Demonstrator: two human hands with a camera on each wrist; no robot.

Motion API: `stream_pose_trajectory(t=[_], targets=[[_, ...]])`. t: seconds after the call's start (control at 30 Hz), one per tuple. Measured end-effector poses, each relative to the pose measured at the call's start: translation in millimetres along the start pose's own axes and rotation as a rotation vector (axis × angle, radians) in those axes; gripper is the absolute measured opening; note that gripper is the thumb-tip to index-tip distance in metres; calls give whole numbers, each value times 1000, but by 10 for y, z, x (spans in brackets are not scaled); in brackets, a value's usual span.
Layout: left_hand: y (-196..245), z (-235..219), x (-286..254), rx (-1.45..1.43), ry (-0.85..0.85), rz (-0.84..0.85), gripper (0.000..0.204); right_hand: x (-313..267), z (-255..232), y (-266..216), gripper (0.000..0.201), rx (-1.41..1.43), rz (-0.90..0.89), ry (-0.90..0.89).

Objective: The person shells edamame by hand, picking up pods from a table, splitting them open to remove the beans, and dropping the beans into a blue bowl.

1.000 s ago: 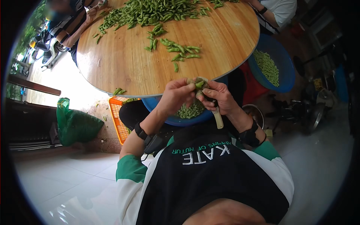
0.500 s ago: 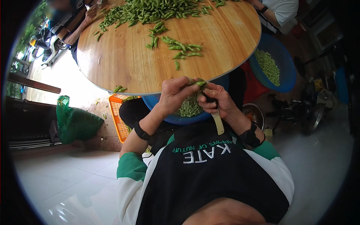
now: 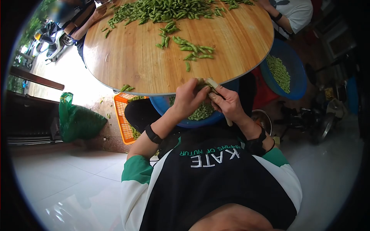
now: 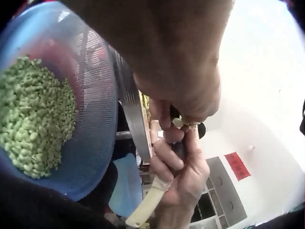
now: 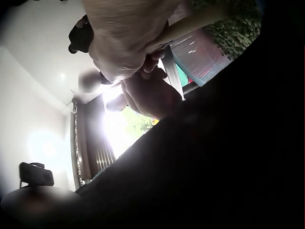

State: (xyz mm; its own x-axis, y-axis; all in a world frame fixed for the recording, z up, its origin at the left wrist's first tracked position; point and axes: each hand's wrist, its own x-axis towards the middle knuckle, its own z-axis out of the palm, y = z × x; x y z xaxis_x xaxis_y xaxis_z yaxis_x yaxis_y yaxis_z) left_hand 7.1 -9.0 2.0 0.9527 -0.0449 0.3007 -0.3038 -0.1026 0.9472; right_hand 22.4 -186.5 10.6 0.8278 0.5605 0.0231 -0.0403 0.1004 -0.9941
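Over a blue basin (image 3: 157,108) of shelled green beans (image 3: 202,112), the two hands meet fingertip to fingertip. The left hand (image 3: 189,98) pinches a green bean pod, mostly hidden by the fingers in the head view. A pale green bean (image 4: 177,122) shows between the fingers in the left wrist view. In the right hand (image 3: 230,103) is a knife with a cream handle (image 4: 148,205), gripped so the handle sticks out below the palm; its blade is hidden. The right thumb and fingers sit right at the pod.
A round wooden table (image 3: 138,69) holds a heap of bean pods (image 3: 162,10) and a few strays. An orange crate (image 3: 122,127) and a green bag (image 3: 79,121) stand left. Another blue basin (image 3: 298,82) of beans stands right. Two other people sit across the table.
The pod, visible between the fingertips before, is now mostly covered by them. The knife handle has swung partly behind the right hand. The head view has shifted slightly.
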Motion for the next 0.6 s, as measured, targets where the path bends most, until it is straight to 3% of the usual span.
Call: stream_pose_trajectory(t=[0.03,0.07,0.13,0.17,0.23,0.27,0.33,0.37,0.43,0.47,0.53,0.57,0.6], targets=[[-2,6,-10,262,24,146,17,-14,12,18,35,-34,-56,23],[2,4,-6,259,22,146,17,-9,-7,37,35,-35,-55,26],[21,-7,12,340,-4,240,15,13,-52,56,39,-224,-271,9],[6,-5,19,338,-4,238,15,0,-60,43,39,-224,-269,9],[-28,-12,24,612,36,469,15,-19,-48,-27,38,-179,-196,-6],[-34,-15,31,614,35,472,15,-26,-60,-30,38,-178,-200,-5],[-28,-3,46,510,46,336,16,-57,-96,-38,38,50,54,-31],[-19,22,32,509,46,336,16,-27,-97,0,38,50,55,-30],[51,78,4,104,34,-87,18,69,-80,84,38,-442,-538,56],[47,60,8,106,34,-87,18,42,-95,73,38,-441,-539,57],[34,7,20,373,32,190,20,-35,-101,-29,36,29,65,-1],[28,7,18,372,29,190,20,-24,-72,-18,36,30,65,2],[23,11,19,390,23,229,17,9,-22,3,33,-112,-92,86]])
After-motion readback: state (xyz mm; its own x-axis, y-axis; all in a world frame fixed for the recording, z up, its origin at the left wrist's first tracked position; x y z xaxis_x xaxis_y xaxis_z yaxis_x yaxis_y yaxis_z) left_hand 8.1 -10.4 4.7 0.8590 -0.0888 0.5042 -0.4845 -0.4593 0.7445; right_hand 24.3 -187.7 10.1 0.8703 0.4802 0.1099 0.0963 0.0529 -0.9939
